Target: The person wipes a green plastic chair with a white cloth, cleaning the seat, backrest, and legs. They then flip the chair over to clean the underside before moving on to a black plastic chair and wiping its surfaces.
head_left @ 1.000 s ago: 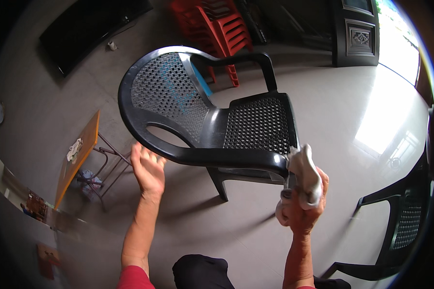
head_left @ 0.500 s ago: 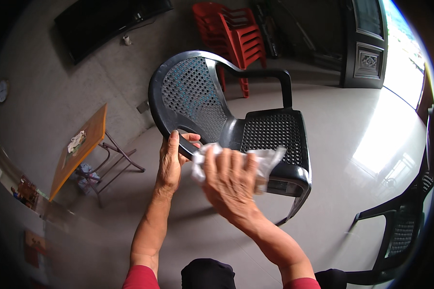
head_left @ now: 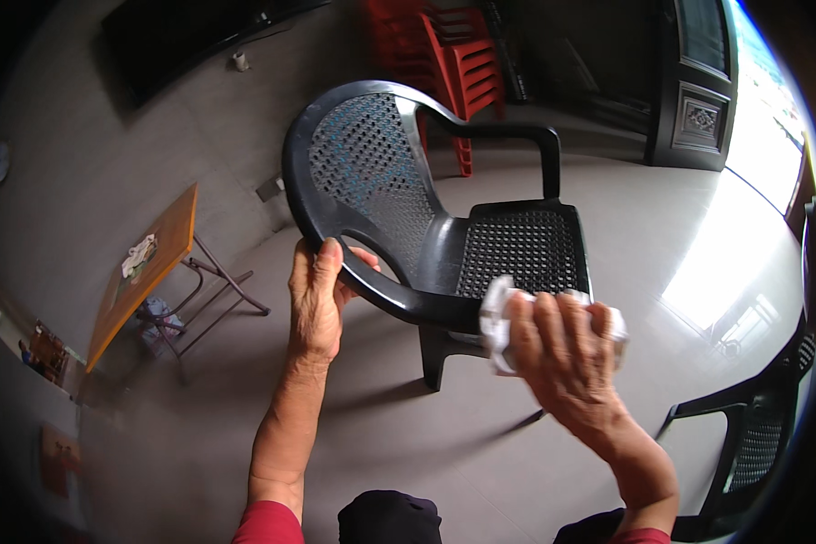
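A black chair (head_left: 480, 245) stands on the grey floor (head_left: 607, 199) in the middle of the room, its seat facing right. Its near armrest is gripped by the left hand (head_left: 315, 304), the fingers (head_left: 328, 263) curled over the rim. A white cloth (head_left: 500, 319) is clenched in the right hand (head_left: 562, 354) and pressed against the near front edge of the seat. A folding desk (head_left: 150, 272) is seen at the left, red chairs (head_left: 453, 63) stacked at the far side, and another black chair (head_left: 762, 426) at the near right.
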`<action>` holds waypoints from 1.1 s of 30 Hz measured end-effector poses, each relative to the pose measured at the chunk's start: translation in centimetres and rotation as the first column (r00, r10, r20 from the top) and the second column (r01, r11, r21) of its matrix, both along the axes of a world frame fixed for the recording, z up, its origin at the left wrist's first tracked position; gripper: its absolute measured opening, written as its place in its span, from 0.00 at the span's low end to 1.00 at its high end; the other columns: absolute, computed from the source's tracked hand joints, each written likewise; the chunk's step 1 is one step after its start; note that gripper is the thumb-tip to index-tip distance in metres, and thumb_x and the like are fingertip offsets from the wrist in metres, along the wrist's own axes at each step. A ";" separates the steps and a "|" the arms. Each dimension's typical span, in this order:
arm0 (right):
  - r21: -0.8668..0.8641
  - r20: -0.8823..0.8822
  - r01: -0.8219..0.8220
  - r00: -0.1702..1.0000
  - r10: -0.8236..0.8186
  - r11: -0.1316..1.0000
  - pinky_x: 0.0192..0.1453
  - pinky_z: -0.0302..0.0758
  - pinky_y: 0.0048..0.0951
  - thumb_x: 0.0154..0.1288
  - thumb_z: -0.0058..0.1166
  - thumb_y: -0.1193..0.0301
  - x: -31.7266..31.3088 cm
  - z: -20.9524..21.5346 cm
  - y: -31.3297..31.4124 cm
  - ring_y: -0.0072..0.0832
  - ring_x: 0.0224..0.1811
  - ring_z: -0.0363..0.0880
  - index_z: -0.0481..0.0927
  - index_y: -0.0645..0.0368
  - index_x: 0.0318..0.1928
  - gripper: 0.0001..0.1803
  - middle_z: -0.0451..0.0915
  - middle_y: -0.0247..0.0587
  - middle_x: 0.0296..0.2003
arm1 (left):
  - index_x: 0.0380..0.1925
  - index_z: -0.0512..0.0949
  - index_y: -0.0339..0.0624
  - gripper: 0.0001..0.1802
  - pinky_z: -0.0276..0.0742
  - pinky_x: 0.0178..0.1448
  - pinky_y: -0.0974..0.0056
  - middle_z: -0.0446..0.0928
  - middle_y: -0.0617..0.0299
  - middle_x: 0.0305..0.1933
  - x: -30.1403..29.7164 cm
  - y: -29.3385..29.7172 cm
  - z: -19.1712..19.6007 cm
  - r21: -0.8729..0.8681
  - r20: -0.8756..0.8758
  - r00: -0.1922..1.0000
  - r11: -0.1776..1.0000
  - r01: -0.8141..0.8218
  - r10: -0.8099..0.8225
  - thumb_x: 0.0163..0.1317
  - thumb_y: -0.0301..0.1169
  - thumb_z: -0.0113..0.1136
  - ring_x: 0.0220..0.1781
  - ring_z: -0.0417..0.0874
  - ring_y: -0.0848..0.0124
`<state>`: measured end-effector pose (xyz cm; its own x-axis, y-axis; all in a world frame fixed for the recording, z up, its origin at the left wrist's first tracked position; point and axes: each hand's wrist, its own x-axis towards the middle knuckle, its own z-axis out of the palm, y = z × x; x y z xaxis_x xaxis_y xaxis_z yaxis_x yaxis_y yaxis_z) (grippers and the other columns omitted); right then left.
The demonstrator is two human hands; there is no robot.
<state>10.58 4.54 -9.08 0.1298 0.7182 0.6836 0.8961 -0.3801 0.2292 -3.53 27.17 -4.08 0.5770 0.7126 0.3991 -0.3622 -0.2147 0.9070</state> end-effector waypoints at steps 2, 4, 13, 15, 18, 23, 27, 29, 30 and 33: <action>-0.008 -0.154 -0.023 0.988 0.022 1.000 0.49 0.64 0.47 0.46 0.66 0.70 1.2 -0.3 -2.6 0.41 0.50 0.74 0.70 0.67 0.57 0.35 0.74 0.49 0.49 | 0.48 0.69 0.44 0.17 0.81 0.46 0.60 0.79 0.55 0.37 0.1 -0.2 -0.2 -0.023 -0.026 0.999 1.000 0.018 -0.018 0.72 0.45 0.48 0.40 0.82 0.67; 0.009 -0.207 -0.031 0.978 0.032 0.999 0.46 0.64 0.46 0.45 0.65 0.67 1.8 -0.5 -3.9 0.42 0.50 0.72 0.70 0.68 0.57 0.36 0.73 0.50 0.49 | 0.50 0.68 0.46 0.17 0.82 0.46 0.60 0.79 0.56 0.38 0.3 -0.5 -0.3 -0.034 -0.034 0.999 0.999 0.039 -0.040 0.72 0.46 0.48 0.42 0.82 0.67; 0.015 -0.075 -0.042 0.996 0.043 0.999 0.46 0.66 0.44 0.56 0.51 0.65 -4.3 1.6 7.2 0.36 0.43 0.70 0.74 0.74 0.49 0.26 0.75 0.50 0.40 | 0.52 0.67 0.48 0.28 0.74 0.52 0.60 0.76 0.60 0.49 -1.0 0.1 -0.7 0.063 -0.181 0.984 0.998 0.011 0.001 0.72 0.58 0.32 0.52 0.77 0.71; 0.138 -0.140 -0.096 0.983 0.116 0.986 0.45 0.66 0.44 0.51 0.57 0.64 -5.4 1.6 10.1 0.37 0.42 0.70 0.70 0.75 0.54 0.33 0.73 0.49 0.43 | 0.53 0.68 0.49 0.35 0.71 0.57 0.58 0.74 0.60 0.52 -1.3 0.7 -1.1 0.058 -0.138 0.989 0.996 0.064 -0.056 0.69 0.65 0.29 0.56 0.74 0.71; 0.319 -0.318 -0.155 0.912 0.259 0.935 0.40 0.67 0.36 0.50 0.56 0.67 -7.1 3.6 14.1 0.38 0.43 0.72 0.67 0.74 0.57 0.34 0.73 0.49 0.49 | 0.65 0.59 0.45 0.45 0.59 0.69 0.58 0.64 0.58 0.66 -2.3 0.8 -0.7 -0.029 -0.131 0.971 0.980 0.196 -0.199 0.64 0.70 0.26 0.68 0.63 0.68; 0.384 -0.174 -0.207 0.941 0.291 0.900 0.45 0.70 0.40 0.56 0.52 0.63 -7.9 7.0 18.8 0.43 0.52 0.69 0.64 0.71 0.62 0.35 0.65 0.56 0.57 | 0.74 0.44 0.44 0.51 0.52 0.76 0.57 0.51 0.58 0.76 -3.4 0.8 -1.5 -0.210 -0.037 0.944 0.926 0.314 -0.328 0.62 0.72 0.27 0.75 0.55 0.64; 0.347 0.027 -0.301 0.950 0.311 0.888 0.46 0.68 0.34 0.55 0.51 0.68 -7.8 4.8 17.3 0.39 0.57 0.67 0.72 0.70 0.58 0.30 0.65 0.55 0.62 | 0.74 0.41 0.44 0.60 0.52 0.76 0.54 0.50 0.56 0.76 -5.3 0.7 -4.6 -0.357 0.066 0.867 0.799 0.484 -0.495 0.53 0.76 0.40 0.76 0.53 0.61; 0.319 0.034 -0.335 0.939 0.343 0.886 0.52 0.66 0.31 0.54 0.52 0.68 -7.7 2.6 15.3 0.39 0.63 0.64 0.73 0.67 0.59 0.30 0.64 0.51 0.65 | 0.74 0.42 0.51 0.57 0.53 0.75 0.51 0.49 0.59 0.76 -5.7 -0.6 -6.3 -0.486 0.191 0.823 0.677 0.553 -0.535 0.55 0.74 0.43 0.76 0.53 0.61; 0.293 0.043 -0.346 0.936 0.349 0.891 0.54 0.64 0.32 0.54 0.52 0.69 -7.8 1.3 14.4 0.39 0.64 0.62 0.73 0.66 0.59 0.30 0.64 0.49 0.66 | 0.74 0.42 0.53 0.54 0.54 0.75 0.52 0.50 0.60 0.76 -5.2 -1.5 -7.3 -0.499 0.203 0.831 0.676 0.542 -0.518 0.57 0.73 0.42 0.76 0.53 0.61; 0.027 -0.204 -0.464 0.865 0.459 0.886 0.62 0.61 0.40 0.53 0.54 0.69 -8.8 -3.0 11.6 0.44 0.68 0.58 0.70 0.65 0.61 0.32 0.63 0.48 0.65 | 0.73 0.48 0.52 0.42 0.58 0.74 0.53 0.57 0.60 0.72 -4.4 -3.5 -9.5 -0.540 0.356 0.815 0.611 0.579 -0.458 0.67 0.64 0.37 0.73 0.59 0.62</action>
<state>1.81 16.16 -12.06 -0.0891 0.7445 0.6616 0.9953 0.0912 0.0314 -7.89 23.70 -13.56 0.8946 0.4289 0.1254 -0.3926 0.6202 0.6791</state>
